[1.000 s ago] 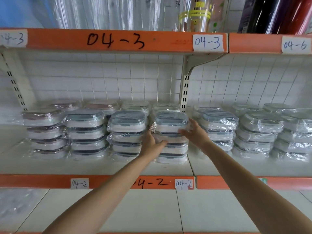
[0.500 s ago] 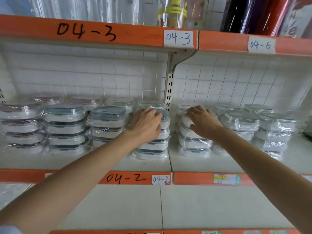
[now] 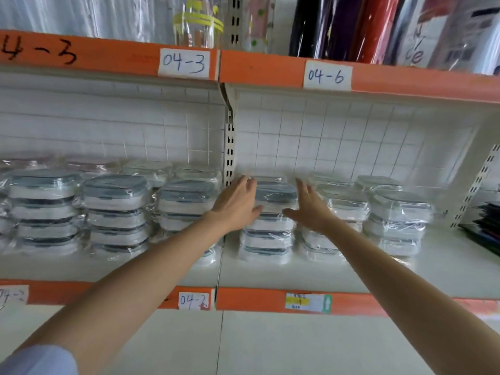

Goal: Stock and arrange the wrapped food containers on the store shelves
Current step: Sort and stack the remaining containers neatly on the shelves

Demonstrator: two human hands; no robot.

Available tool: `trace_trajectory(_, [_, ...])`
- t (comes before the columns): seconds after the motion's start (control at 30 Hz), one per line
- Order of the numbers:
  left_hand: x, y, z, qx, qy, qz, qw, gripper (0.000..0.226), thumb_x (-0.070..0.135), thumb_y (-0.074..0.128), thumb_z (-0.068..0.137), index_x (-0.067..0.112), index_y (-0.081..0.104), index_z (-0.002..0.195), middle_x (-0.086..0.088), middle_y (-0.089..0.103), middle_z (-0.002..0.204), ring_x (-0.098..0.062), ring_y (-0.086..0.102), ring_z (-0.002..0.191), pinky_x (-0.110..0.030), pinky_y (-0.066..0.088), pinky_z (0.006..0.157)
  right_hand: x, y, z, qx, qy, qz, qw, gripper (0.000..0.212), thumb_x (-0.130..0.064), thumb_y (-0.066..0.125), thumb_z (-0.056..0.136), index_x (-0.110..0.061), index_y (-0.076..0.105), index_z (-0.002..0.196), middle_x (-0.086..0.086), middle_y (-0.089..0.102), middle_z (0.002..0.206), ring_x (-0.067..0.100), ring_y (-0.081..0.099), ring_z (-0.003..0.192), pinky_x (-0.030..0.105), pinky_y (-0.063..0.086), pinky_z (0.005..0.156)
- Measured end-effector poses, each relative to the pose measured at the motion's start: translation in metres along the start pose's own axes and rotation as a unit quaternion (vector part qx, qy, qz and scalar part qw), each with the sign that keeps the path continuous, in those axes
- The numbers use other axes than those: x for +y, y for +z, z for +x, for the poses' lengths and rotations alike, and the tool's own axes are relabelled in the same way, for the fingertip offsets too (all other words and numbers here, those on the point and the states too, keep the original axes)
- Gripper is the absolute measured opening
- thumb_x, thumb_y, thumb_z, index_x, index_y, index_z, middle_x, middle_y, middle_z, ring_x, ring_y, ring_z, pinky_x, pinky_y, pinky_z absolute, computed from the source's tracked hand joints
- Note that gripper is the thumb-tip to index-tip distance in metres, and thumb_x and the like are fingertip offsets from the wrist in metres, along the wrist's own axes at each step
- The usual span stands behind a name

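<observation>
White shelving with orange edge strips carries rows of wrapped containers in stacks. Both hands flank one stack (image 3: 272,215) just right of the upright post (image 3: 230,155): the left hand (image 3: 238,204) lies flat against its left side and the right hand (image 3: 308,205) against its right, fingers straight, gripping nothing. This looks like squaring up that stack. Next, an even inward press from both sides should align it without toppling its neighbours.

Bare shelf (image 3: 446,269) fronts the container stacks (image 3: 267,228); stacks crowd both sides.
</observation>
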State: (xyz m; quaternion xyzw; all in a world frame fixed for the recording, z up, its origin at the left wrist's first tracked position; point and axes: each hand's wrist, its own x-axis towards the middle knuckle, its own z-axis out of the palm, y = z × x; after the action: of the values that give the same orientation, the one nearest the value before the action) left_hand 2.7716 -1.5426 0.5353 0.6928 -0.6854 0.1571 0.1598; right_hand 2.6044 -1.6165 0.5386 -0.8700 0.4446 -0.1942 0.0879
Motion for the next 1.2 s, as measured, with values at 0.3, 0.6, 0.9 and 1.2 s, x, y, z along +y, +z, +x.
trace_trajectory(0.3, [0.01,0.043,0.001,0.017,-0.205,-0.275,0.939,0.056,0.042,0.056,0.092,0.013,0.038,0.137,-0.005,0.059,0.12,-0.023,0.059,0.095,-0.032,0.047,0.072,0.023,0.04,-0.002,-0.009,0.106,0.323,0.941,0.09,-0.023,0.072,0.078,-0.01,0.015,0.147,0.013,0.04,0.141,0.031,0.036,0.132,0.046,0.032,0.109])
trace_trajectory(0.6, [0.013,0.084,-0.024,-0.062,-0.297,-0.356,0.884,0.075,0.067,0.037,0.087,0.023,0.025,0.146,-0.005,0.034,0.149,-0.027,0.036,0.133,-0.045,0.037,0.105,0.037,0.076,-0.021,-0.122,0.161,0.414,0.888,0.08,-0.02,0.062,0.088,-0.009,0.009,0.147,0.008,0.043,0.132,0.024,0.038,0.125,0.044,0.033,0.108])
trace_trajectory(0.9, [0.002,0.089,-0.044,-0.107,-0.278,-0.297,0.907,0.069,0.047,0.063,0.085,0.014,0.036,0.139,-0.009,0.042,0.141,-0.026,0.044,0.126,-0.044,0.041,0.103,0.047,0.091,-0.03,-0.073,0.092,0.211,0.971,0.054,-0.026,0.067,0.086,-0.005,0.043,0.13,0.012,0.051,0.129,0.027,0.048,0.118,0.035,0.041,0.098])
trace_trajectory(1.2, [-0.001,0.097,-0.041,-0.097,-0.267,-0.269,0.921,0.029,0.039,0.054,0.092,0.017,0.047,0.075,-0.001,0.055,0.08,-0.006,0.048,0.067,-0.016,0.033,0.054,0.041,0.096,-0.035,-0.038,0.11,0.205,0.972,0.044,-0.027,0.059,0.092,-0.004,0.046,0.126,0.013,0.057,0.122,0.027,0.053,0.109,0.026,0.037,0.077])
